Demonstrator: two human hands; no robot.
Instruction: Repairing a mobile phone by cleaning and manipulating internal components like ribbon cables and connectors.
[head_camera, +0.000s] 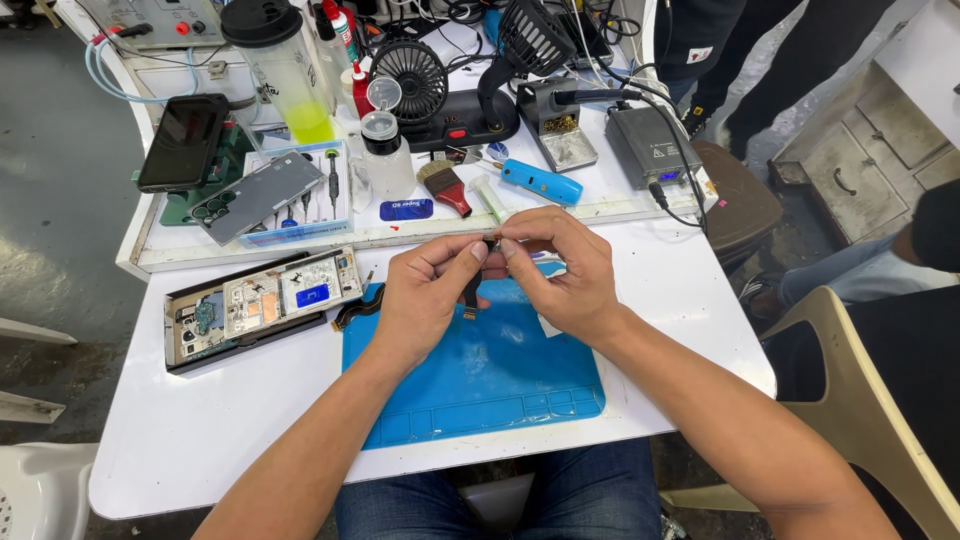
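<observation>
My left hand (425, 300) and right hand (560, 270) meet above the blue mat (480, 385), fingertips pressed together on a small dark part (489, 245); both hands pinch it between thumb and forefinger, and a thin dark flex strip (470, 298) hangs from it down toward the mat, between my palms. The mat lies on the white table (200, 420) right in front of me. To the left of my left hand, an opened phone (260, 305) lies flat with its insides showing, and a dark cable (358, 308) curls between it and the mat's edge. Farther back, on the raised part of the table, I see a tray (300, 195) with a phone back and small tools, a brush (445, 187) with a red handle, a blue pen-shaped tool (540, 182), a clear bottle (385, 155), a small black fan (410, 78) and a grey box (652, 145) with a cable. At the right another person's knee (840, 275) shows beside a tan chair (870, 390)
</observation>
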